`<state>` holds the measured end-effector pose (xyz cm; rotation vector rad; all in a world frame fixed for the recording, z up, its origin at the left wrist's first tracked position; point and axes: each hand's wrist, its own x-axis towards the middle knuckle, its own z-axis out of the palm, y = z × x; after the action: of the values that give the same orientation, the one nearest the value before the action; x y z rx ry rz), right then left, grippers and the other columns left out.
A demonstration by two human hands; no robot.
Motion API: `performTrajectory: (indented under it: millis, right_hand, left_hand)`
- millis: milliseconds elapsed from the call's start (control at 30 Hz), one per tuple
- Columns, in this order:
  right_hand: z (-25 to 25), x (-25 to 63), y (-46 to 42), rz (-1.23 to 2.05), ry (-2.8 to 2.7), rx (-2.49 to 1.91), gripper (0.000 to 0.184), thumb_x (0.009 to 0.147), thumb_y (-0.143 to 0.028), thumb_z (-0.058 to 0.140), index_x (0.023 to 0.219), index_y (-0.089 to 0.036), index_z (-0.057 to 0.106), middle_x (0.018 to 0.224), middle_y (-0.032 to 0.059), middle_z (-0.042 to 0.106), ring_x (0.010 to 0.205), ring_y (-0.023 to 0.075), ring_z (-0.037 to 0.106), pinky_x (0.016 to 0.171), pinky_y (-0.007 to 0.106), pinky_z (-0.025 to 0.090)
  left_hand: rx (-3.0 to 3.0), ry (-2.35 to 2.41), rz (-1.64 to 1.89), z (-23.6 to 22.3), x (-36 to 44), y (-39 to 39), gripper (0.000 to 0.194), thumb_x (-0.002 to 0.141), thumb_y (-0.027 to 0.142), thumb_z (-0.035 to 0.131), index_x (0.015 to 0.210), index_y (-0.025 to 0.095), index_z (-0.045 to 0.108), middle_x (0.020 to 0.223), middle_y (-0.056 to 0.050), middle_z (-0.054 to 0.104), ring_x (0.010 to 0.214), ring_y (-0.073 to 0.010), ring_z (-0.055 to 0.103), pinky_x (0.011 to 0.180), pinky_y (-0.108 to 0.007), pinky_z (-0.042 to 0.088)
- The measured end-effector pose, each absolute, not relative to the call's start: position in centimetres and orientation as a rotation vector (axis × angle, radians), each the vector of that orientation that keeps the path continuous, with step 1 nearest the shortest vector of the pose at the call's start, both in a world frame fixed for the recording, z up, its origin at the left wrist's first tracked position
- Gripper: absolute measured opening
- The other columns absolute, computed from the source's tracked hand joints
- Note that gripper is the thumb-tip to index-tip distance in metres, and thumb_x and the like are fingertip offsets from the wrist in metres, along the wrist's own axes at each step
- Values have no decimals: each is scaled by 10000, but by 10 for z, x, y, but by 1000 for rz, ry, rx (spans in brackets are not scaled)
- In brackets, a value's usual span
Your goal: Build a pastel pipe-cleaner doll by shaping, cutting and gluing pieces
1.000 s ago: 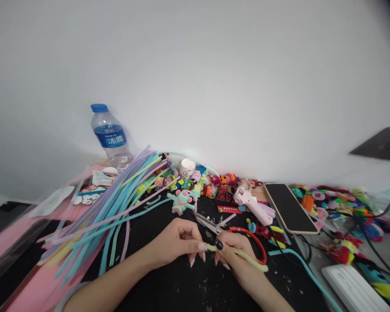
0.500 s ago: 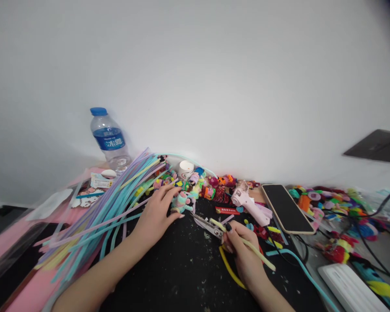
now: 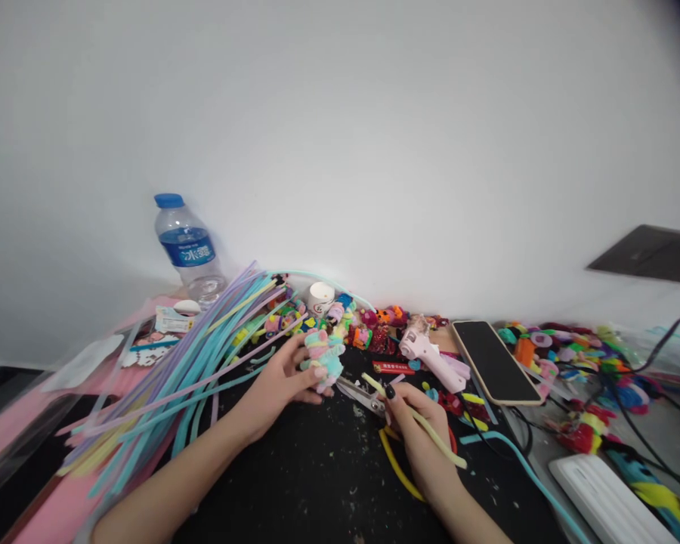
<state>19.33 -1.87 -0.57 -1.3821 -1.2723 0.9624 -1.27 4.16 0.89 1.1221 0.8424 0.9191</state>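
Observation:
My left hand (image 3: 280,378) is closed on a small fuzzy figure (image 3: 324,361) in mint, pink and white, made of pipe cleaners, raised a little off the black work surface. My right hand (image 3: 422,427) pinches a pale yellow pipe cleaner (image 3: 439,442), and the same hand grips scissors (image 3: 363,394) whose blades point left toward the figure. The palm hides most of the scissors' handles. Below that hand curves a bright yellow strip (image 3: 397,472); what it belongs to is unclear.
A bundle of pastel pipe cleaners (image 3: 204,370) lies left, before a water bottle (image 3: 187,249). Behind the hands are small colourful figures, a paper cup (image 3: 320,298) and a pink glue gun (image 3: 434,359). A phone (image 3: 496,363), cables and a white power strip-like block (image 3: 606,499) lie right.
My left hand has taken hold of the figure, lifted it and turned it. My right hand still holds the scissors and pale yellow pipe cleaner, hardly moved.

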Motion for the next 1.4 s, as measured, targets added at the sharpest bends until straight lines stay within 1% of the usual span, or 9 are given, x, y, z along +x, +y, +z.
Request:
performTrajectory:
  millis: [67,200,333,500,700,867,1033,1200,1400]
  right_hand:
    - [-4,193,-19,934,-1291,-1420,255,807,-371,529,669,-162,581,564,-22,450,538,117,367,477,223,265]
    - [0,190,-18,907,-1306,-1443,213,778,-330,552,644,-165,564,565,-19,466,547,126,393,497,225,299]
    - [3,187,-17,875,-1299,-1477,206,743,-319,578,608,-169,536,555,-22,464,530,124,398,487,226,312]
    - [-1,187,-16,854,-1440,-1486,245,751,-292,576,550,-176,499,532,-22,474,513,120,410,480,223,314]
    - [-4,188,-18,826,-1643,-1375,253,803,-282,527,575,-174,538,537,-24,485,530,123,425,521,230,325]
    - [-5,186,-20,951,-1615,-1232,324,857,-311,459,563,-176,475,532,-38,416,516,108,361,498,230,290]
    - [-6,186,-21,979,-1588,-1240,339,898,-321,387,605,-175,477,558,-40,390,530,108,351,497,225,286]
    - [5,183,-23,976,-1686,-1209,314,903,-300,378,664,-173,537,633,-4,491,599,137,413,567,240,338]
    - [5,180,-28,989,-1686,-1143,320,911,-313,349,695,-195,554,657,10,517,609,153,443,597,257,381]
  left_hand:
    - [964,720,875,10,-9,36,488,781,282,606,1218,287,388,1045,-43,537,656,-104,588,540,-222,497]
    - [782,572,773,6,-10,32,449,800,249,603,1214,264,430,811,0,534,655,-87,563,592,-200,472]
    - [749,508,721,2,-10,31,492,792,221,617,1234,282,409,768,12,527,651,-89,549,607,-213,440]
    - [895,537,801,4,-3,30,358,746,238,663,1078,162,554,746,9,513,599,-79,484,552,-204,373]
    - [899,525,776,3,-1,28,350,715,259,692,1023,123,597,871,-31,575,717,-103,510,657,-217,392]
    - [751,537,579,-1,-2,24,369,736,251,671,1073,158,554,997,-78,596,830,-179,599,765,-365,468]
    - [732,525,544,-2,-4,24,388,771,300,630,1111,148,523,938,-88,631,834,-213,655,707,-300,502]
    - [708,487,500,-2,-5,24,373,799,308,597,1130,157,511,975,-116,654,851,-224,669,697,-285,511]
    - [714,477,477,0,-2,21,355,802,279,598,1119,136,526,996,-128,649,845,-210,664,713,-279,498]
